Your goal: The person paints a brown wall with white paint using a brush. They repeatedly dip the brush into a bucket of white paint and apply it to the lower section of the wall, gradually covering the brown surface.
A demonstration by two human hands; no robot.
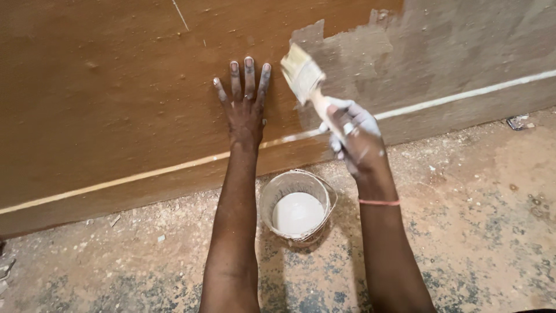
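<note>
left hand (244, 110) flat on the brown wall (116, 98), fingers spread, holding nothing. right hand (354, 136) wrapped around the handle of a wide paintbrush (302, 76), paint-smeared, bristles tilted up-left against the wall at the edge of the grey painted patch (440, 52). small bucket (297, 206) of white paint on the dusty floor (475, 220), near the wall, between the two forearms. pale stripe (145, 173) along the wall's base. orange band (379, 202) around the right wrist.

left hand (244, 110) flat, right hand (354, 136) gripping
</note>
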